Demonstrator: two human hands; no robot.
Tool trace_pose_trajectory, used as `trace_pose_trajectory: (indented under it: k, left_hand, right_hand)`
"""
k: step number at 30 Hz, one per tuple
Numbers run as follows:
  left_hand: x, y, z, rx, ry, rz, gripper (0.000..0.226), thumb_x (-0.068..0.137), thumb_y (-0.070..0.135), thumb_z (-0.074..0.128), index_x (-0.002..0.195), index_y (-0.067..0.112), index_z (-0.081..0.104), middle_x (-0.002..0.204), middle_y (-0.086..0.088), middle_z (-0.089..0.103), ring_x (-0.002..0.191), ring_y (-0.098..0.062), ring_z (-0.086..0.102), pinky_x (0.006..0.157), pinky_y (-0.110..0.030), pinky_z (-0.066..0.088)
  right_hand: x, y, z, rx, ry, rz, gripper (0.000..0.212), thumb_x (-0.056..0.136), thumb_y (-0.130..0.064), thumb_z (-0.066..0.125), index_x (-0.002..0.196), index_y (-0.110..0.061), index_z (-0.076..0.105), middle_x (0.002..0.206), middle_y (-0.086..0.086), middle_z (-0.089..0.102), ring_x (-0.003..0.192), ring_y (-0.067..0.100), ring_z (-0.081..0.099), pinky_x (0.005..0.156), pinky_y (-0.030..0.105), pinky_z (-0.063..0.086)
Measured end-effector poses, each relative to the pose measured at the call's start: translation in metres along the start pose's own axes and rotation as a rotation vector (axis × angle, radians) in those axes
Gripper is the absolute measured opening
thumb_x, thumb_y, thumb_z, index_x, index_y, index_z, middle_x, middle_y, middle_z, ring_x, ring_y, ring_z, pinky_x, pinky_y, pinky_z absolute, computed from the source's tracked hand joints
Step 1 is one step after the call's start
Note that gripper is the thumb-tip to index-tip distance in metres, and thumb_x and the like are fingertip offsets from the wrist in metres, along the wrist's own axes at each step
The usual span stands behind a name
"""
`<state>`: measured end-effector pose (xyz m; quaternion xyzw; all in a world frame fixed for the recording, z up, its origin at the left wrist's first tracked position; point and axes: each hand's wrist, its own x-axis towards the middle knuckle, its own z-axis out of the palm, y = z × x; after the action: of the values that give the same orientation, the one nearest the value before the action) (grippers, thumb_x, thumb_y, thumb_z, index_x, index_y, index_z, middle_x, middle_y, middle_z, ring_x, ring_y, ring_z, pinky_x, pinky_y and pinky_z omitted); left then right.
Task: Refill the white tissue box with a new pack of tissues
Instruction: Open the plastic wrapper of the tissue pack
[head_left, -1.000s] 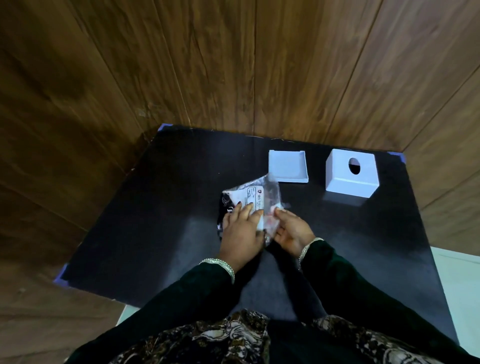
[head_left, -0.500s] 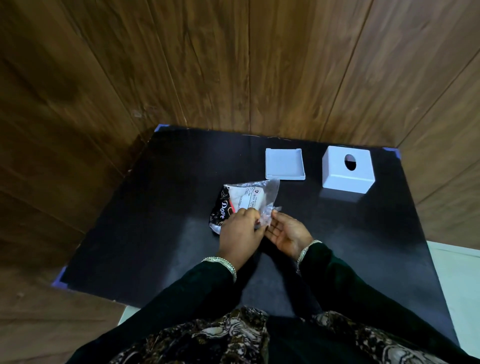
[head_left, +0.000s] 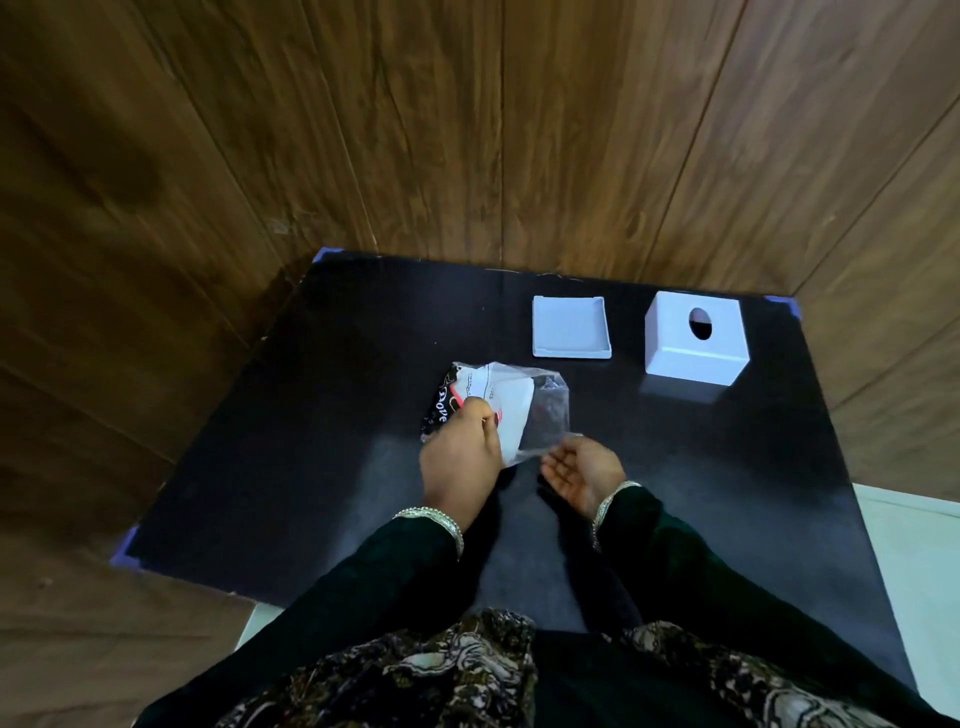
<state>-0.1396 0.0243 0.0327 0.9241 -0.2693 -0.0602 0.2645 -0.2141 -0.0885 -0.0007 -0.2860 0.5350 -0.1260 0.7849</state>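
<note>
Since the earlier frame the right hand (head_left: 582, 475) is drawn off the tissue pack (head_left: 498, 405) — fingers apart, palm up — while the left hand (head_left: 460, 462) is clamped on its near edge, presumably for opening the wrapper.

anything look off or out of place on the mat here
Nothing damaged or spilled. The white tissue box sits apart from its base tray, as refilling requires. The tissue pack wrapper is open and crumpled.

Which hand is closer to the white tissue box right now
The right hand. It sits open below and to the left of the tissue box, by the wrapper's edge. The left hand is farther left, gripping the tissue pack.
</note>
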Motion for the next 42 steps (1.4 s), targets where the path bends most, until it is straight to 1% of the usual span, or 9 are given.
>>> trace_pose_trajectory:
  k: [4, 6, 11, 17, 22, 27, 33, 37, 42]
  left_hand:
    - [-0.001, -0.001, -0.001, -0.022, 0.043, 0.003, 0.018, 0.092, 0.029, 0.042, 0.100, 0.021, 0.056, 0.098, -0.005, 0.070, 0.091, -0.031, 0.063, 0.071, -0.033, 0.044]
    - [-0.002, -0.002, 0.002, -0.022, 0.031, 0.013, 0.018, 0.092, 0.029, 0.043, 0.100, 0.022, 0.057, 0.098, -0.003, 0.070, 0.090, -0.029, 0.063, 0.070, -0.032, 0.043]
    - [-0.016, 0.003, -0.001, -0.069, -0.022, 0.150, 0.022, 0.092, 0.037, 0.046, 0.099, 0.022, 0.060, 0.089, -0.004, 0.071, 0.084, -0.024, 0.065, 0.069, -0.030, 0.043]
    - [0.024, -0.015, -0.017, -0.372, 0.182, -0.110, 0.026, 0.087, 0.030, 0.050, 0.094, 0.010, 0.063, 0.094, -0.011, 0.069, 0.086, -0.028, 0.063, 0.073, -0.031, 0.045]
    - [0.077, -0.057, 0.003, -0.601, -0.297, -0.453, 0.030, 0.082, 0.034, 0.057, 0.079, 0.005, 0.065, 0.089, -0.017, 0.068, 0.093, -0.028, 0.064, 0.080, -0.038, 0.048]
    - [0.078, -0.069, 0.006, -0.872, -0.578, -0.658, 0.027, 0.082, 0.032, 0.066, 0.089, 0.006, 0.068, 0.088, -0.013, 0.072, 0.076, -0.025, 0.068, 0.086, -0.040, 0.054]
    - [0.065, -0.072, 0.010, -1.036, -0.576, -0.596, 0.009, 0.082, 0.011, 0.066, 0.089, 0.007, 0.066, 0.064, -0.005, 0.075, 0.056, -0.015, 0.070, 0.058, -0.028, 0.059]
    - [0.060, -0.076, 0.008, -1.210, -0.524, -0.623, 0.022, 0.083, 0.008, 0.063, 0.104, 0.003, 0.064, 0.070, -0.008, 0.076, 0.062, -0.020, 0.072, 0.061, -0.032, 0.060]
    - [0.049, -0.090, 0.005, -1.478, -0.588, -0.716, 0.021, 0.085, 0.014, 0.053, 0.100, 0.006, 0.066, 0.081, -0.013, 0.076, 0.073, -0.025, 0.074, 0.069, -0.040, 0.061]
  right_hand:
    - [0.002, 0.001, -0.002, -0.336, 0.261, -0.599, 0.016, 0.090, -0.006, 0.049, 0.101, -0.011, 0.058, 0.088, 0.006, 0.059, 0.072, 0.016, 0.053, 0.069, 0.025, 0.051]
    - [-0.003, -0.002, 0.007, -0.493, 0.141, -0.763, 0.016, 0.088, -0.006, 0.051, 0.095, -0.014, 0.063, 0.089, 0.004, 0.063, 0.076, 0.017, 0.056, 0.074, 0.018, 0.050]
    - [0.017, -0.001, 0.027, -0.883, -0.029, -0.463, 0.033, 0.083, -0.008, 0.054, 0.114, 0.001, 0.059, 0.099, 0.012, 0.061, 0.087, 0.018, 0.055, 0.072, 0.025, 0.046]
    - [0.028, 0.010, 0.012, -0.493, 0.116, -0.361, 0.008, 0.074, -0.002, 0.058, 0.076, 0.003, 0.064, 0.081, 0.018, 0.067, 0.076, 0.023, 0.062, 0.068, 0.038, 0.054]
    - [0.027, 0.012, 0.011, -0.496, -0.035, -0.138, 0.017, 0.087, -0.021, 0.064, 0.076, -0.008, 0.063, 0.077, 0.008, 0.063, 0.062, 0.016, 0.055, 0.061, 0.028, 0.051]
    - [0.029, 0.008, 0.023, -0.456, -0.210, -0.121, 0.030, 0.082, -0.020, 0.070, 0.105, -0.001, 0.065, 0.102, 0.014, 0.069, 0.088, 0.028, 0.065, 0.072, 0.036, 0.054]
    - [0.030, 0.008, 0.018, -0.759, -0.278, -0.210, 0.012, 0.091, -0.018, 0.057, 0.095, -0.007, 0.058, 0.066, 0.000, 0.055, 0.053, 0.008, 0.050, 0.049, 0.019, 0.042]
    - [0.031, 0.007, 0.027, -0.882, -0.277, -0.472, 0.052, 0.085, -0.032, 0.066, 0.116, 0.007, 0.051, 0.091, 0.007, 0.068, 0.075, 0.014, 0.067, 0.062, 0.023, 0.058]
    - [0.010, -0.010, 0.041, -0.579, -0.496, -0.361, 0.014, 0.083, -0.014, 0.069, 0.095, -0.008, 0.064, 0.104, 0.013, 0.069, 0.090, 0.027, 0.068, 0.072, 0.029, 0.060]
